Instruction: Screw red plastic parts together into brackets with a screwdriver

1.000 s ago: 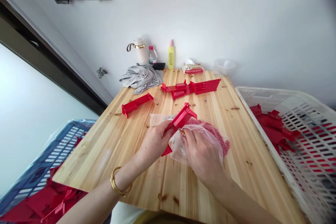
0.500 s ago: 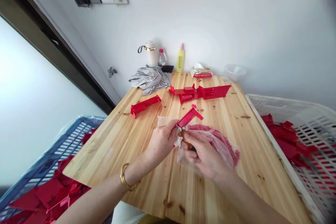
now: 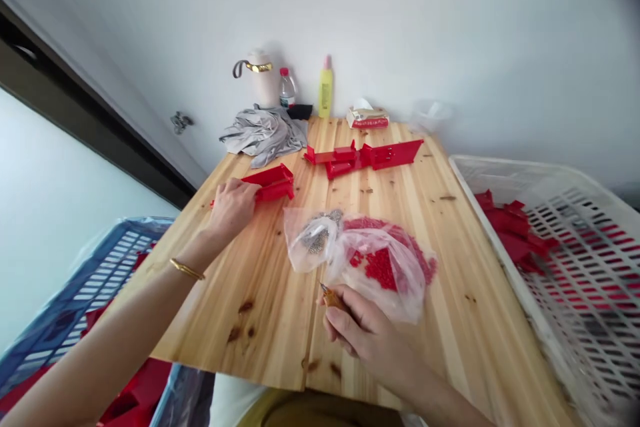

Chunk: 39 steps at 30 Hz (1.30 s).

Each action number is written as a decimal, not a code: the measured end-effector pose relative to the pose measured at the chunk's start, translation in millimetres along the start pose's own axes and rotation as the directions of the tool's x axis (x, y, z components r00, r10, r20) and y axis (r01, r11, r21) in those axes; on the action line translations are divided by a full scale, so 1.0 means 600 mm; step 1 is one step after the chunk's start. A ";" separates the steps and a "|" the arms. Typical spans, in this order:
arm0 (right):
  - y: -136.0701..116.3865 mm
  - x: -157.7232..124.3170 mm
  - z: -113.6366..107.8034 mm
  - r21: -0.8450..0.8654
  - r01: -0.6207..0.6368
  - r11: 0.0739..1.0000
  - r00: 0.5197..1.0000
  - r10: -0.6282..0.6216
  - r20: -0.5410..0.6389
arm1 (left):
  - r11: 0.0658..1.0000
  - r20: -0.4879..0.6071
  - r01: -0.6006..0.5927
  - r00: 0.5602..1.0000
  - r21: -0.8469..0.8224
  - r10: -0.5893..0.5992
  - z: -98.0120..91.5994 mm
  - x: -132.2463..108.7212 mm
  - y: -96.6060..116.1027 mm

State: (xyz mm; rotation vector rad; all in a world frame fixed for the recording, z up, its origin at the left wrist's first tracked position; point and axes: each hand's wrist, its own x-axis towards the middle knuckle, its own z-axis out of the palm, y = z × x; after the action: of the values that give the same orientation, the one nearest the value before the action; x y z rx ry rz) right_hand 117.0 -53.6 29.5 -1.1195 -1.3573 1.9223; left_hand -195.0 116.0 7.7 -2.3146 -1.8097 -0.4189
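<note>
My left hand [image 3: 234, 205] is at the left of the table, its fingers closed over a red plastic part [image 3: 274, 193]. A second red part [image 3: 270, 176] lies directly behind it, touching or nearly so. My right hand [image 3: 363, 330] grips a small hand tool with a brown handle [image 3: 334, 300], its short pointed metal tip facing up and left. Just beyond that tip are a clear bag of small metal pieces [image 3: 316, 240] and a clear bag of small red pieces [image 3: 383, 267].
Longer red parts [image 3: 365, 159] lie farther back. Along the wall stand a grey cloth [image 3: 267, 133], a cup [image 3: 264, 83], a bottle [image 3: 287, 88], a yellow bottle [image 3: 325, 90], a tissue pack [image 3: 368, 117] and a bowl [image 3: 433, 117]. Baskets, blue [image 3: 75, 287] and white [image 3: 565, 307], flank the table.
My left hand has moved left and away from me with its red part, to the one lying there. My right hand has drawn back toward me with the tool, uncovering the bags.
</note>
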 end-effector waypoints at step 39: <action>0.041 -0.064 -0.073 -0.588 0.123 0.799 0.872 -0.370 -0.321 | 0.701 -0.320 -0.236 0.947 -0.673 0.012 -0.027 -0.129 0.354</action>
State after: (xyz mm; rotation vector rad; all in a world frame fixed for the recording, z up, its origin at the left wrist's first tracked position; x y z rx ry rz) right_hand 175.1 -71.0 12.0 -1.4262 -1.7456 1.0169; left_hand -8.3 -12.9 5.8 -2.5882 -1.4759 -1.5900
